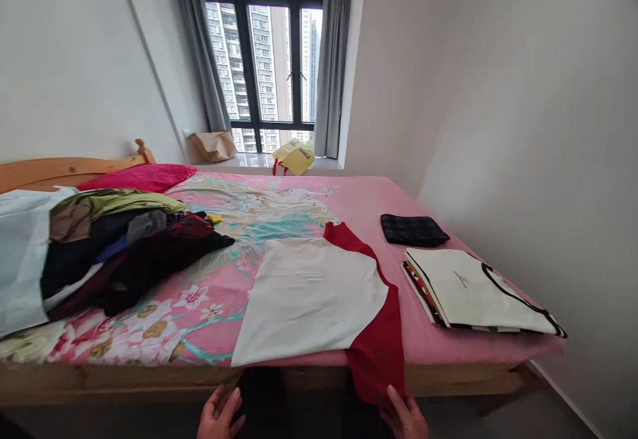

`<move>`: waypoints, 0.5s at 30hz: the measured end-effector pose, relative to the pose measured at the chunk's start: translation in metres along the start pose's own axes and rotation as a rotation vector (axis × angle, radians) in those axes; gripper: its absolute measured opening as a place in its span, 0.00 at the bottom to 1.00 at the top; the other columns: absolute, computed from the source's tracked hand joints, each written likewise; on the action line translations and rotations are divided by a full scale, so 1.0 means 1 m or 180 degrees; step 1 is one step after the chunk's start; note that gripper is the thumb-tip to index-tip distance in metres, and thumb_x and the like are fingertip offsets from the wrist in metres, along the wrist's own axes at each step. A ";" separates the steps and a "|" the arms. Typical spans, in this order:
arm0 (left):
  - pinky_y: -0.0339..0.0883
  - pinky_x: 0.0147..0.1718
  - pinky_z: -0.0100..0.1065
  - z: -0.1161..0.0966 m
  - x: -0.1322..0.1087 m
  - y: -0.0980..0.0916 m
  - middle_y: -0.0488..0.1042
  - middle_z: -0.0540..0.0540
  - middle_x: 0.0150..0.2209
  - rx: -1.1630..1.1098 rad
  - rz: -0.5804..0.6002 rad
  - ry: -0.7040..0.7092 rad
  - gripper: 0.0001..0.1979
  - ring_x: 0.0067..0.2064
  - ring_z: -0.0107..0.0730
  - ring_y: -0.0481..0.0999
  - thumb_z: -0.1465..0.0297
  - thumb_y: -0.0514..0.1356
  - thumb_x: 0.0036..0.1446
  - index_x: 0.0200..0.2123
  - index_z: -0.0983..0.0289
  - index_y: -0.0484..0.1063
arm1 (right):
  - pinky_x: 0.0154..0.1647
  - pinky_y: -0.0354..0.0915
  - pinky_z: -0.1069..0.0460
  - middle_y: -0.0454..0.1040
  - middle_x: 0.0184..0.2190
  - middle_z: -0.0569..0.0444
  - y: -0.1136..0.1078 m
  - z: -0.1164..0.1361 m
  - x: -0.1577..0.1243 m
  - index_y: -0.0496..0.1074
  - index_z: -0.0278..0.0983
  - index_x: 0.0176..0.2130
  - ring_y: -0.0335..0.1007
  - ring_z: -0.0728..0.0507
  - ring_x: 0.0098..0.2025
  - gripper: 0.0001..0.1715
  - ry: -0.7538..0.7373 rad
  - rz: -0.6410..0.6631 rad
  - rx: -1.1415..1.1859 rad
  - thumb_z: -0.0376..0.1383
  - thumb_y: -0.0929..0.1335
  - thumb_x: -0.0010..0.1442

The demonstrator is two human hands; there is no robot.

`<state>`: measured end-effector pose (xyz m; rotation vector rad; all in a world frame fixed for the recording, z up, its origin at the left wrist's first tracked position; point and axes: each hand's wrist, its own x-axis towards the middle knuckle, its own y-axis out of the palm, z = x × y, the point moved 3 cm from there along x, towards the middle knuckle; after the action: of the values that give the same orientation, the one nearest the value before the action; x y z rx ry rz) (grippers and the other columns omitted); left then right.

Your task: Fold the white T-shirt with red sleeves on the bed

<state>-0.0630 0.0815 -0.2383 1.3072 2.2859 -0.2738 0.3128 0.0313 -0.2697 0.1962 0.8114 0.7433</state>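
Observation:
A white shirt [309, 293] with dark red raglan sleeves lies spread on the bed, its collar side to the right and its hem to the left. The near red sleeve [379, 352] hangs over the bed's front edge. At the end of that sleeve, my right hand [406, 418] has its thumb on the cloth and its fingers partly behind it, gripping the edge. Below the hem's near corner, my left hand [219, 416] is apart from the shirt, its fingers loosely bent and separated, with nothing visible in it.
A heap of mixed clothes [139, 253] spills from a white bag [22, 260] on the left. To the right are a stack of folded shirts [473, 289] and a folded dark checked cloth [413, 230]. A magenta pillow [139, 176] lies by the wooden headboard [64, 165].

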 end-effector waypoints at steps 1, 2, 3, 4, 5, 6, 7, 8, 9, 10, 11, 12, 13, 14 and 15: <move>0.72 0.36 0.39 -0.005 -0.001 0.003 0.72 0.57 0.44 -0.0051 0.0088 -0.0005 0.28 0.48 0.45 0.74 0.58 0.67 0.37 0.42 0.57 0.65 | 0.31 0.71 0.49 0.75 0.28 0.60 -0.003 0.000 0.001 0.66 0.38 0.34 0.73 0.45 0.30 0.33 0.0011 0.0029 0.0026 0.38 0.79 0.26; 0.72 0.37 0.38 -0.011 -0.002 0.007 0.71 0.58 0.47 -0.0054 0.0206 0.0013 0.27 0.49 0.44 0.74 0.57 0.66 0.39 0.44 0.59 0.65 | 0.32 0.72 0.48 0.75 0.27 0.60 -0.004 0.001 0.001 0.67 0.38 0.34 0.73 0.45 0.30 0.31 -0.0013 0.0041 0.0077 0.37 0.78 0.29; 0.72 0.36 0.38 -0.016 -0.002 0.013 0.70 0.59 0.49 -0.0054 0.0322 -0.0008 0.26 0.49 0.43 0.74 0.56 0.65 0.42 0.44 0.59 0.66 | 0.32 0.72 0.48 0.75 0.27 0.60 -0.005 0.002 0.000 0.67 0.38 0.33 0.73 0.45 0.30 0.28 -0.0055 0.0037 0.0167 0.36 0.77 0.31; 0.71 0.36 0.37 -0.021 -0.002 0.018 0.70 0.60 0.49 -0.0061 0.0432 -0.0062 0.24 0.47 0.42 0.74 0.55 0.64 0.44 0.44 0.60 0.67 | 0.32 0.72 0.47 0.75 0.27 0.61 -0.004 0.004 -0.002 0.67 0.38 0.33 0.73 0.45 0.29 0.25 -0.0095 0.0010 0.0295 0.36 0.76 0.33; 0.71 0.34 0.37 -0.025 0.000 0.022 0.71 0.61 0.49 -0.0061 0.0518 -0.0128 0.23 0.45 0.40 0.75 0.54 0.62 0.46 0.43 0.61 0.68 | 0.32 0.72 0.47 0.75 0.27 0.61 -0.002 0.006 -0.004 0.68 0.38 0.33 0.73 0.45 0.29 0.22 -0.0110 -0.0022 0.0429 0.35 0.75 0.35; 0.71 0.33 0.36 -0.027 0.002 0.026 0.72 0.61 0.47 -0.0046 0.0565 -0.0187 0.22 0.42 0.39 0.76 0.53 0.61 0.48 0.41 0.62 0.68 | 0.32 0.72 0.47 0.76 0.27 0.61 0.002 0.008 -0.006 0.68 0.39 0.34 0.73 0.45 0.29 0.21 -0.0079 -0.0016 0.0545 0.35 0.74 0.37; 0.70 0.31 0.35 -0.029 0.004 0.028 0.74 0.61 0.44 -0.0019 0.0584 -0.0222 0.22 0.38 0.36 0.76 0.52 0.60 0.48 0.39 0.63 0.68 | 0.32 0.72 0.47 0.76 0.28 0.60 0.007 0.009 -0.009 0.69 0.39 0.35 0.73 0.45 0.29 0.20 0.0005 0.0036 0.0616 0.35 0.74 0.38; 0.69 0.29 0.34 -0.031 0.007 0.028 0.74 0.59 0.40 0.0016 0.0588 -0.0219 0.21 0.34 0.34 0.76 0.53 0.60 0.48 0.37 0.63 0.68 | 0.32 0.72 0.47 0.77 0.30 0.59 0.012 0.009 -0.011 0.69 0.39 0.36 0.73 0.45 0.30 0.20 0.0104 0.0114 0.0637 0.35 0.74 0.40; 0.68 0.27 0.32 -0.032 0.010 0.028 0.75 0.57 0.36 0.0055 0.0576 -0.0184 0.20 0.30 0.31 0.75 0.53 0.61 0.48 0.35 0.64 0.68 | 0.32 0.71 0.48 0.77 0.30 0.59 0.016 0.010 -0.013 0.69 0.39 0.37 0.74 0.45 0.30 0.21 0.0189 0.0183 0.0606 0.35 0.74 0.41; 0.66 0.25 0.30 -0.033 0.013 0.027 0.74 0.55 0.32 0.0085 0.0559 -0.0131 0.18 0.27 0.28 0.74 0.55 0.63 0.47 0.33 0.64 0.67 | 0.31 0.71 0.48 0.77 0.31 0.59 0.019 0.012 -0.014 0.70 0.39 0.39 0.74 0.45 0.30 0.22 0.0242 0.0221 0.0549 0.35 0.74 0.42; 0.64 0.23 0.28 -0.033 0.015 0.025 0.73 0.52 0.29 0.0099 0.0531 -0.0074 0.17 0.25 0.26 0.72 0.56 0.64 0.46 0.31 0.63 0.66 | 0.30 0.71 0.49 0.77 0.31 0.60 0.022 0.014 -0.016 0.70 0.40 0.39 0.74 0.45 0.30 0.22 0.0256 0.0233 0.0497 0.35 0.75 0.42; 0.62 0.22 0.27 -0.033 0.016 0.023 0.73 0.51 0.26 0.0095 0.0521 -0.0028 0.17 0.23 0.25 0.71 0.58 0.64 0.45 0.29 0.63 0.66 | 0.29 0.70 0.50 0.77 0.31 0.60 0.022 0.017 -0.016 0.70 0.40 0.40 0.74 0.46 0.30 0.22 0.0227 0.0223 0.0474 0.34 0.75 0.42; 0.60 0.21 0.26 -0.034 0.016 0.021 0.72 0.49 0.25 0.0089 0.0521 0.0015 0.16 0.22 0.24 0.70 0.58 0.65 0.44 0.29 0.63 0.65 | 0.28 0.70 0.51 0.77 0.30 0.61 0.022 0.021 -0.017 0.70 0.39 0.40 0.73 0.47 0.29 0.22 0.0169 0.0201 0.0483 0.33 0.74 0.43; 0.59 0.20 0.25 -0.034 0.016 0.019 0.72 0.49 0.25 0.0081 0.0529 0.0048 0.16 0.22 0.23 0.69 0.58 0.65 0.44 0.28 0.63 0.65 | 0.28 0.70 0.52 0.77 0.30 0.61 0.022 0.026 -0.017 0.70 0.39 0.39 0.73 0.47 0.29 0.21 0.0115 0.0181 0.0514 0.32 0.74 0.43; 0.59 0.20 0.25 -0.035 0.014 0.018 0.72 0.49 0.25 0.0074 0.0551 0.0069 0.17 0.22 0.23 0.69 0.58 0.65 0.44 0.29 0.63 0.65 | 0.28 0.70 0.52 0.77 0.30 0.60 0.021 0.031 -0.018 0.70 0.39 0.39 0.73 0.47 0.29 0.19 0.0089 0.0177 0.0550 0.32 0.74 0.44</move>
<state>-0.0647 0.1161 -0.2140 1.5158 2.1760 -0.2280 0.3158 0.0382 -0.2293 0.3652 0.9004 0.7297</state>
